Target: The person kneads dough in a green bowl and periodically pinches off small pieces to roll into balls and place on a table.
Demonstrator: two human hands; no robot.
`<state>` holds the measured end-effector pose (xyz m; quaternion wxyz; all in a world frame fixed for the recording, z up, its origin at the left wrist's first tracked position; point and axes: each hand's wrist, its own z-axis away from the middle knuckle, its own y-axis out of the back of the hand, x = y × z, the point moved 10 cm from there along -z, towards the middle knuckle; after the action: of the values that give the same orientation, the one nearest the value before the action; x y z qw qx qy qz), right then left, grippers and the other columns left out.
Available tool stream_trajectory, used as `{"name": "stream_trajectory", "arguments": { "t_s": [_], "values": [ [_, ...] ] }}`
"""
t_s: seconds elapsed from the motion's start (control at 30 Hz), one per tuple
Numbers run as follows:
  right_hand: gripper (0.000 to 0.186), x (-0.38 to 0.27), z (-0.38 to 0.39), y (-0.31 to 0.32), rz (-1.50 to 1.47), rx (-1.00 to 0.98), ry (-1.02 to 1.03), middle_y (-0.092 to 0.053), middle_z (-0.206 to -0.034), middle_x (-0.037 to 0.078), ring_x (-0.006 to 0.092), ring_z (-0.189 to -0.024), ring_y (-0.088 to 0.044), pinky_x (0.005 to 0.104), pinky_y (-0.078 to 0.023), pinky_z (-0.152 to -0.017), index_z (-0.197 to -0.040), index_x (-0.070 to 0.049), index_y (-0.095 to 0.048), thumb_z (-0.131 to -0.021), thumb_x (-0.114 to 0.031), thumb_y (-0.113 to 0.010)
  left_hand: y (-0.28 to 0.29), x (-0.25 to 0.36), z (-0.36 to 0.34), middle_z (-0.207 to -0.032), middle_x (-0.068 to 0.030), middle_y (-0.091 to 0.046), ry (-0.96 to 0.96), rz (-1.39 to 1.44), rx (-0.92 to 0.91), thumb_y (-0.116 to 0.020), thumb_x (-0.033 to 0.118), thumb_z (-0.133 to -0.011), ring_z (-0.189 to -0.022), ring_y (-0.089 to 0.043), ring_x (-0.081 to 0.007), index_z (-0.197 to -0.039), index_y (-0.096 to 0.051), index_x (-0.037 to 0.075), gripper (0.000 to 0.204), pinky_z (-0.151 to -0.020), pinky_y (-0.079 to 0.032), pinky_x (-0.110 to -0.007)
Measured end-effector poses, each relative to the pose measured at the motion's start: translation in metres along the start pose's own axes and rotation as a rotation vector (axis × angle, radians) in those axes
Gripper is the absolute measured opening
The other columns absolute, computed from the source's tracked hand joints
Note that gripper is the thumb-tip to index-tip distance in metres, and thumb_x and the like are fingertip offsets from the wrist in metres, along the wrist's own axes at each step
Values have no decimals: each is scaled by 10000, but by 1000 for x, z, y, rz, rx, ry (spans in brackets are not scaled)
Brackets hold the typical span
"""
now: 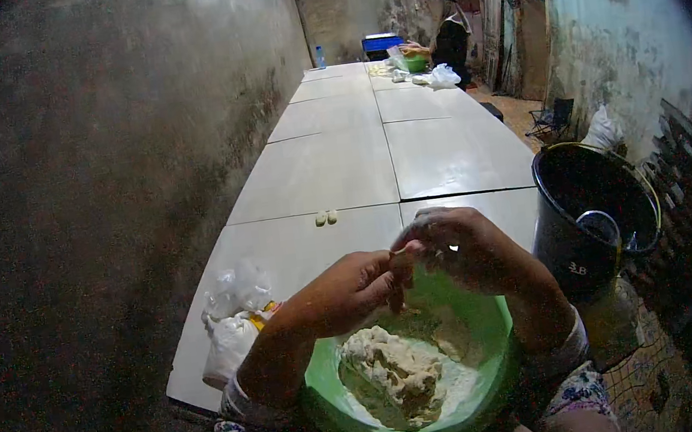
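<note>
Over the far rim of a green basin (324, 391), my two hands meet. My left hand (375, 280) is closed, its fingers curled and its fingertips against the other hand. My right hand (457, 241) is bent over with fingers curled toward the thumb, and pale smears show on its fingers. Whatever is pinched between them is too small or hidden to name. A rough lump of pale dough (395, 370) lies in the basin, with loose white flour around it. Two small shaped dough pieces (326, 218) rest side by side on the white tiled table (306, 173).
Plastic bags with white contents (234, 325) stand at the table's left edge. A large dark bucket (577, 231) is close on the right. At the far end, a person (451, 39) works by another green basin (416, 61). A wall (177, 107) runs along the left.
</note>
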<state>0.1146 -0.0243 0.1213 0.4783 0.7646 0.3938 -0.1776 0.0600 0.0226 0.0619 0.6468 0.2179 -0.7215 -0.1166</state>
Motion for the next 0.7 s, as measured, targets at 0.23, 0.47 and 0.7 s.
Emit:
{"name": "stream_trajectory", "arguments": {
  "t_s": [0.23,0.47,0.7],
  "values": [
    [106,22,2,-7,38,-27,-121,-642,-784,105,156,-725,-619,286,-496,-667,-885,3,-601,-791,-31,-635,-3,1,-1,-736,-95,-604,-23,-158,-6,-398,205,-911,-696,-580,-191,-943,-525,-24,264,-672,-461,-323],
    [67,9,2,0,85,-28,-51,-640,-782,88,128,-741,-607,273,-492,-676,-854,7,-603,-791,-3,-624,-9,0,0,-802,-81,-567,7,232,-105,-334,303,-973,-703,-557,-173,-1012,-495,-5,350,-684,-463,-304],
    [187,20,3,6,-228,25,-204,-620,-879,86,132,-809,-573,292,-476,-741,-986,24,-580,-869,-122,-573,-1,-6,-3,-747,-43,-532,40,262,16,-293,337,-982,-676,-535,-133,-959,-490,-1,392,-657,-459,-269]
  ]
}}
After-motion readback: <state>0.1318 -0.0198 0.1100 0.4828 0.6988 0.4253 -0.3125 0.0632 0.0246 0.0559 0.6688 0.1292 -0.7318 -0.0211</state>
